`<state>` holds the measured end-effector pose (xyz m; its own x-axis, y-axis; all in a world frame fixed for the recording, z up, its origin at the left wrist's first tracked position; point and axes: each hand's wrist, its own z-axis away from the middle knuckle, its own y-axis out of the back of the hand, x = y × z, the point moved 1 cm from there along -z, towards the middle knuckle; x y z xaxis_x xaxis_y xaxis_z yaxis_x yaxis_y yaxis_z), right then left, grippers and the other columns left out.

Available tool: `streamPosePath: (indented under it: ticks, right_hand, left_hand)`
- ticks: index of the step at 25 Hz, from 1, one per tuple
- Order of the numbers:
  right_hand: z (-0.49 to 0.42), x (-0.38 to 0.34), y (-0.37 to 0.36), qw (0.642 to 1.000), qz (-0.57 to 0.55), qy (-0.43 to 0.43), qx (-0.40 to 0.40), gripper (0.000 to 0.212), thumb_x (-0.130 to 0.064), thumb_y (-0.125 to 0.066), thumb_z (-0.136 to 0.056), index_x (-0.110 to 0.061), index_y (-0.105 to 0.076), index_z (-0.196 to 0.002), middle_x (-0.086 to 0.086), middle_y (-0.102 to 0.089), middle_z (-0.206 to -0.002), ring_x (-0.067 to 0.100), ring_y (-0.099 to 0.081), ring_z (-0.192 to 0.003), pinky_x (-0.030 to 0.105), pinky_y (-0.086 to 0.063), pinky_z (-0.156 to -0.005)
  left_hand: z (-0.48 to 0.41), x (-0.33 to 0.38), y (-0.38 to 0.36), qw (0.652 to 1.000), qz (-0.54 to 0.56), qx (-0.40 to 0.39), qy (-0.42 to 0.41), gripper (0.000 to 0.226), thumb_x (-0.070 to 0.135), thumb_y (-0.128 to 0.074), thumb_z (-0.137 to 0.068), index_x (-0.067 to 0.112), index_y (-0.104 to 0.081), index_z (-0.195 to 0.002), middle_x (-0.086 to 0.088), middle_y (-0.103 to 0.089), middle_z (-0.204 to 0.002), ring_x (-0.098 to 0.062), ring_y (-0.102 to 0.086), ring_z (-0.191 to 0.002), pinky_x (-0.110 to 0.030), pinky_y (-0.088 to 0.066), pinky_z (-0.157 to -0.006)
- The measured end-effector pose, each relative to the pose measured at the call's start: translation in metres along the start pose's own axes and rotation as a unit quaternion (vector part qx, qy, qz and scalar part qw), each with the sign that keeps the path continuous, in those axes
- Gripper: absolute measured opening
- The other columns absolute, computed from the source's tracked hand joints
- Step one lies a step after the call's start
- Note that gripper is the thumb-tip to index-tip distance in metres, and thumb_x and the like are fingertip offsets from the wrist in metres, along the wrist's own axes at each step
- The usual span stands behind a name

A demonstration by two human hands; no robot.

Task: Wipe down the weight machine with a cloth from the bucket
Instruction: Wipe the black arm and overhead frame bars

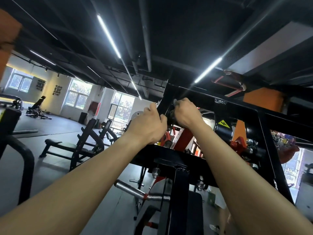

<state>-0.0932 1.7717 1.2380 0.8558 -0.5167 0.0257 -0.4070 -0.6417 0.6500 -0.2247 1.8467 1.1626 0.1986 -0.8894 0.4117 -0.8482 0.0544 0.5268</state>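
Both arms reach up to the weight machine, where the right hand clutches a grey cloth against its top frame's left end and the left hand curls round the edge just beside it.

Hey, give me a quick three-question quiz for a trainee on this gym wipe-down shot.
1. True or false: the right hand holds the cloth against the black machine frame.
2. What colour is the warning sticker on the frame? A red, B yellow, C blue.
3. Fill in: the bench stands to the person's ____.
Key: 1 true; 2 B; 3 left.
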Motion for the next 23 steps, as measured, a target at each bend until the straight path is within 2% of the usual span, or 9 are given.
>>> streamPosePath:
  ticks: [2,6,7,12,15,17,19,21,23]
  right_hand:
    - [-0.012,-0.001,0.005,0.998,-0.035,-0.051,-0.034,0.025,-0.011,-0.044,-0.099,-0.005,-0.067,-0.107,0.016,-0.062,-0.121,0.035,-0.058,-0.106,0.034,-0.041,-0.08]
    - [0.036,-0.011,-0.007,0.993,0.012,0.032,0.111,0.036,-0.007,-0.052,-0.093,-0.007,-0.064,-0.127,0.011,-0.058,-0.12,0.034,-0.058,-0.108,0.037,-0.044,-0.083]
    - [0.046,-0.01,-0.009,0.991,0.017,0.045,0.122,0.039,-0.006,-0.052,-0.092,-0.01,-0.064,-0.129,0.009,-0.058,-0.12,0.032,-0.058,-0.107,0.038,-0.045,-0.082]
    - [0.007,-0.001,0.004,0.998,-0.031,-0.034,0.033,0.028,-0.005,-0.048,-0.096,-0.011,-0.068,-0.115,0.011,-0.066,-0.116,0.032,-0.061,-0.1,0.035,-0.041,-0.074]
    - [0.019,-0.002,0.0,0.998,-0.006,0.013,0.057,0.03,-0.007,-0.049,-0.099,-0.008,-0.065,-0.124,0.011,-0.06,-0.116,0.032,-0.059,-0.1,0.035,-0.041,-0.076]
    - [0.022,0.004,0.0,0.997,-0.037,0.034,0.062,0.032,-0.009,-0.045,-0.103,-0.008,-0.066,-0.127,0.009,-0.058,-0.114,0.03,-0.06,-0.101,0.04,-0.05,-0.082]
    - [0.007,0.009,0.009,0.989,-0.124,-0.012,0.084,0.031,-0.01,-0.045,-0.104,-0.011,-0.071,-0.121,0.008,-0.065,-0.109,0.027,-0.065,-0.097,0.044,-0.057,-0.084]
    - [-0.009,0.014,0.016,0.976,-0.173,-0.072,0.109,0.028,-0.012,-0.048,-0.105,-0.01,-0.071,-0.121,0.009,-0.069,-0.109,0.023,-0.068,-0.092,0.037,-0.058,-0.079]
    - [-0.021,0.015,0.02,0.967,-0.187,-0.104,0.137,0.026,-0.014,-0.051,-0.106,-0.007,-0.07,-0.121,0.01,-0.069,-0.115,0.023,-0.067,-0.098,0.032,-0.056,-0.081]
  left_hand:
    - [0.0,-0.001,-0.001,1.0,0.011,-0.006,0.001,0.027,0.038,-0.03,-0.105,0.012,-0.034,-0.113,-0.013,-0.047,-0.104,-0.038,-0.057,-0.09,-0.047,-0.045,-0.078]
    - [-0.001,-0.003,-0.001,1.0,0.007,-0.01,0.006,0.027,0.037,-0.03,-0.104,0.012,-0.035,-0.114,-0.015,-0.047,-0.105,-0.04,-0.057,-0.089,-0.049,-0.048,-0.08]
    - [-0.002,-0.003,-0.001,1.0,0.005,-0.011,0.009,0.027,0.036,-0.03,-0.104,0.011,-0.035,-0.114,-0.015,-0.047,-0.106,-0.04,-0.058,-0.088,-0.05,-0.048,-0.082]
    - [-0.001,0.0,-0.001,1.0,0.013,-0.02,0.01,0.029,0.037,-0.028,-0.104,0.011,-0.035,-0.115,-0.014,-0.046,-0.108,-0.039,-0.057,-0.085,-0.05,-0.048,-0.081]
    - [0.002,-0.002,0.002,1.0,0.018,-0.018,0.014,0.039,0.042,-0.028,-0.105,0.009,-0.033,-0.127,-0.014,-0.047,-0.117,-0.038,-0.058,-0.095,-0.049,-0.048,-0.083]
    - [0.003,-0.003,0.002,1.0,0.009,-0.021,0.017,0.041,0.044,-0.028,-0.105,0.01,-0.033,-0.127,-0.015,-0.049,-0.121,-0.038,-0.058,-0.098,-0.049,-0.047,-0.084]
    - [-0.003,-0.002,0.002,0.999,-0.032,-0.022,0.018,0.048,0.051,-0.027,-0.105,0.01,-0.034,-0.128,-0.017,-0.052,-0.125,-0.039,-0.058,-0.104,-0.05,-0.047,-0.087]
    - [-0.013,0.0,0.002,0.997,-0.07,-0.02,0.028,0.06,0.059,-0.026,-0.103,0.008,-0.035,-0.134,-0.019,-0.053,-0.13,-0.042,-0.056,-0.114,-0.052,-0.046,-0.093]
    - [-0.023,0.002,0.0,0.998,-0.042,-0.023,0.042,0.064,0.061,-0.027,-0.103,0.008,-0.033,-0.138,-0.019,-0.051,-0.136,-0.041,-0.055,-0.119,-0.05,-0.046,-0.095]
